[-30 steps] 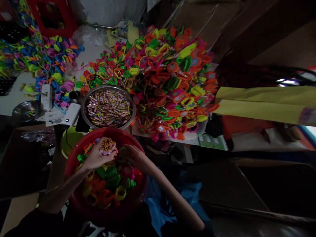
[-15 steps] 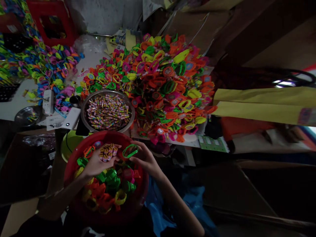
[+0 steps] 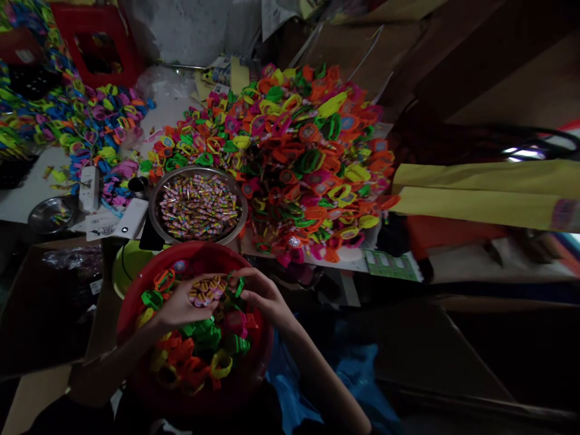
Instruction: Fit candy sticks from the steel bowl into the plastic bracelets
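My left hand (image 3: 183, 308) is closed around a bunch of small wrapped candy rolls (image 3: 207, 291), their ends facing up. Close beside it, my right hand (image 3: 260, 293) pinches a green plastic toy watch (image 3: 238, 286) between thumb and fingers, almost touching the bunch. Both hands are above a red basin (image 3: 131, 314), in which orange, green, yellow and pink toy watches (image 3: 206, 332) lie loose. Just behind the basin, a steel bowl (image 3: 244, 211) on the table holds many more candy rolls (image 3: 199, 205).
A tall heap of bright toy watches (image 3: 312, 163) covers the table's middle. Further left lie another colourful pile (image 3: 90, 121), a red stool (image 3: 97, 45), a white power strip (image 3: 89, 188) and a small steel bowl (image 3: 38, 217). Yellow sheeting (image 3: 480, 205) juts in from the right.
My right hand has turned the green toy watch and brought it up against the candy bunch. My left hand has shifted slightly right and down with the candy rolls.
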